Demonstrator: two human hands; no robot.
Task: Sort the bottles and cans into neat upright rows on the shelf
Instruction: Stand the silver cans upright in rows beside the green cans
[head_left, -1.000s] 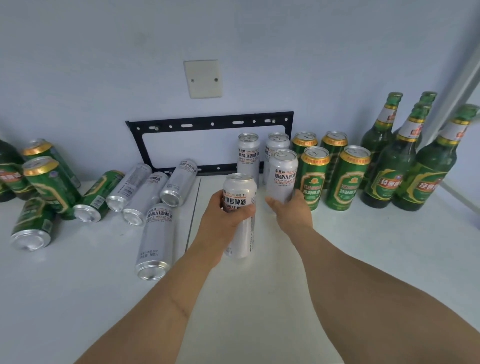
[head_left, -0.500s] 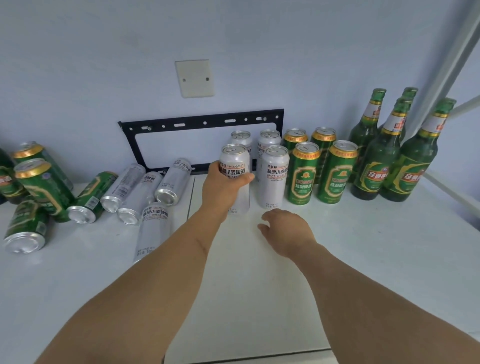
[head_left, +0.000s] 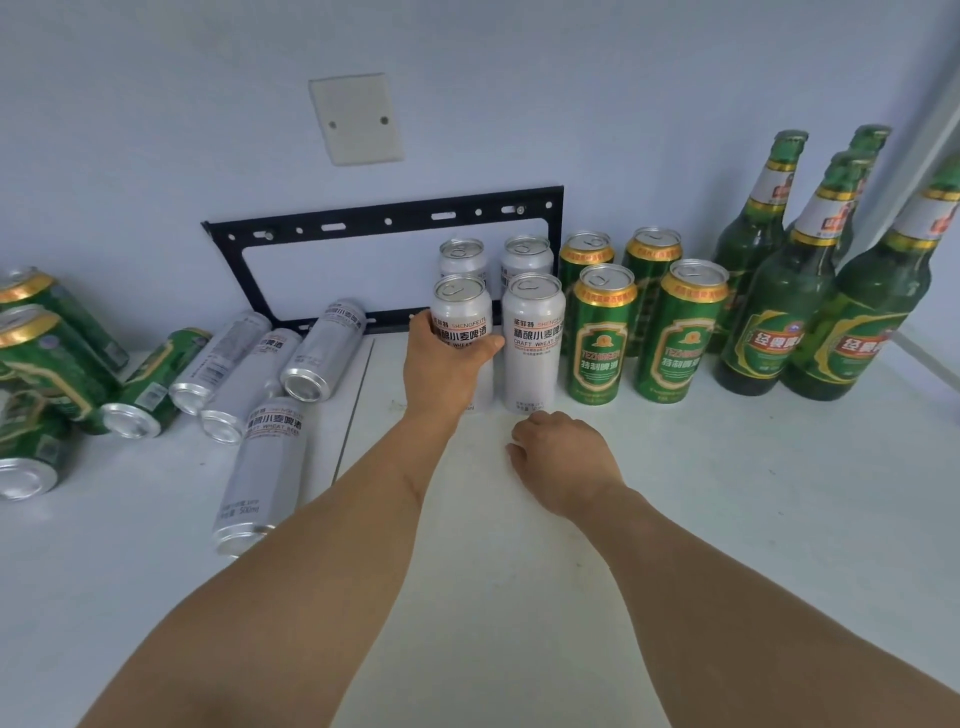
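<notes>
White shelf (head_left: 675, 519) carrying beer cans and bottles

Upright white cans (head_left: 532, 343), green cans (head_left: 597, 338) and bottles (head_left: 779, 312) stand right; toppled cans (head_left: 265, 462) lie left.

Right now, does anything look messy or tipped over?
Yes. On the left of the shelf, white cans and green cans lie on their sides in a heap, unlike the upright rows of cans and green bottles on the right.

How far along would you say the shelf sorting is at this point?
Roughly halfway. Done: three white cans, four green cans and four bottles stand upright. In hand: the left hand grips a fourth white can; the right hand is free. Left: the toppled cans.
</notes>
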